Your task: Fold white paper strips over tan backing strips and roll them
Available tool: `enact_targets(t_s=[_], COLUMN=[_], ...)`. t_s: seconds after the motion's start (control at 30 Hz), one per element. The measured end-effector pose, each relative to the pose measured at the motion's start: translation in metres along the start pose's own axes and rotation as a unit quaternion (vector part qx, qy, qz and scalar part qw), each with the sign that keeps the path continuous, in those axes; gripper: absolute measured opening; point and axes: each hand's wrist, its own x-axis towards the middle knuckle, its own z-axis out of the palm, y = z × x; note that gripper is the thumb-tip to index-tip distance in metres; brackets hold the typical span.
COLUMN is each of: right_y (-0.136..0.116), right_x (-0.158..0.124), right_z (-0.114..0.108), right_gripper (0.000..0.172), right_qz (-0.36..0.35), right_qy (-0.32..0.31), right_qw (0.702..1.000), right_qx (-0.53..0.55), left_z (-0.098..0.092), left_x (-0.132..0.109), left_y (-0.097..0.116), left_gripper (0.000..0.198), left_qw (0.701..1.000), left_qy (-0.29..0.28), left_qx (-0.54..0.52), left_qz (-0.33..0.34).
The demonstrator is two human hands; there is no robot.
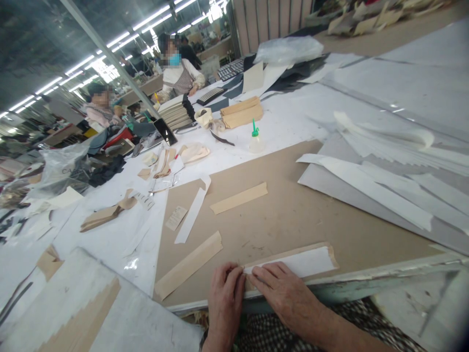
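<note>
My left hand and my right hand rest side by side at the near edge of a brown cardboard board. Both press on the left end of a long tan strip with a white strip laid on it. The left fingers are curled down on the strip's end. My right fingers lie flat along the strip's lower edge. Two more tan strips, one and another, and a white strip lie on the board farther out.
A small glue bottle with a green cap stands beyond the board. White strips are piled on grey sheets at right. Stacks of tan pieces and paper lie farther back. Two other people sit at the far left.
</note>
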Motion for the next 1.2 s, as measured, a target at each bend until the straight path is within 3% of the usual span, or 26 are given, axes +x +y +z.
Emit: enact_targets(t_s=[0.2,0.43,0.7,1.2], right_y=[0.0,-0.001,0.0,0.0], right_x=[0.0,0.001,-0.001,-0.001], right_z=[0.002,0.0,0.0,0.002], right_gripper=[0.039,0.036,0.046,0.048], right_qz=[0.004,0.003,-0.002,0.01], right_qy=[-0.001,0.0,0.001,-0.006], right_qw=[1.0,1.0,1.0,1.0], right_qx=[0.0,-0.006,-0.027,-0.004], left_z=[-0.003,0.0,-0.006,0.0], left_x=[0.0,-0.003,-0.002,-0.013], left_y=[0.0,0.011,0.004,0.006], left_gripper=[0.016,0.026,0.013,0.019], left_qw=[0.998,0.976,0.999,1.0], left_qy=[-0.015,-0.077,-0.007,0.01], left_qx=[0.059,0.195,-0.024,0.01], left_qz=[0.034,0.065,-0.025,0.027])
